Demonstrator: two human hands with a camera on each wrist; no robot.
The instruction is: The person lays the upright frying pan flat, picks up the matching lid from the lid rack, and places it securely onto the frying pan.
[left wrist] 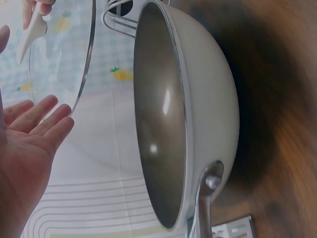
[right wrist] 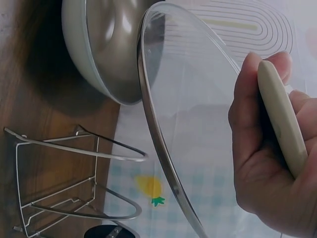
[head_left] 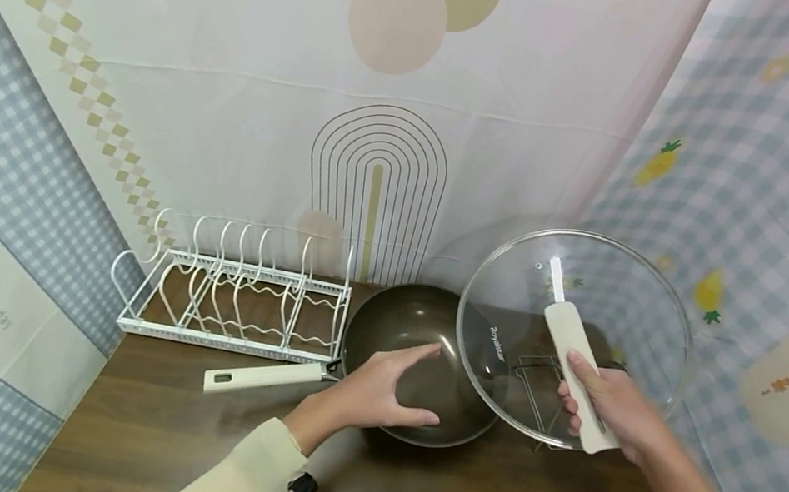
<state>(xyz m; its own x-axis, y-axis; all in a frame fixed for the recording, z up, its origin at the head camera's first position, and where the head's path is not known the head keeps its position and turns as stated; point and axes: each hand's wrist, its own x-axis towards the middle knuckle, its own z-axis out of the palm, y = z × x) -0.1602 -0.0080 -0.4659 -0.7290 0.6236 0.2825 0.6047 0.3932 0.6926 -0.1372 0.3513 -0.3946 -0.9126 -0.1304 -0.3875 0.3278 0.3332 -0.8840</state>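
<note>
My right hand (head_left: 614, 407) grips the cream handle (head_left: 577, 372) of a round glass lid (head_left: 509, 296) with a metal rim. The lid is held up at the right, its left edge overlapping the pan in the head view. A deep wok-like pan (head_left: 422, 317), dark inside and cream outside, stands on the table with its cream handle (head_left: 262, 379) pointing left. Over the pan's near left side is my left hand (head_left: 374, 390), thumb and fingers spread with nothing between them. In the left wrist view its palm (left wrist: 25, 158) faces up beside the pan (left wrist: 213, 99).
A white wire rack (head_left: 230, 338) with several upright loops stands left of the pan. On the right, behind the lid, is a metal wire stand (right wrist: 74, 146), with a dark object (right wrist: 111, 232) next to it. Patterned cloth (head_left: 244, 132) hangs around the wooden table (head_left: 185, 444).
</note>
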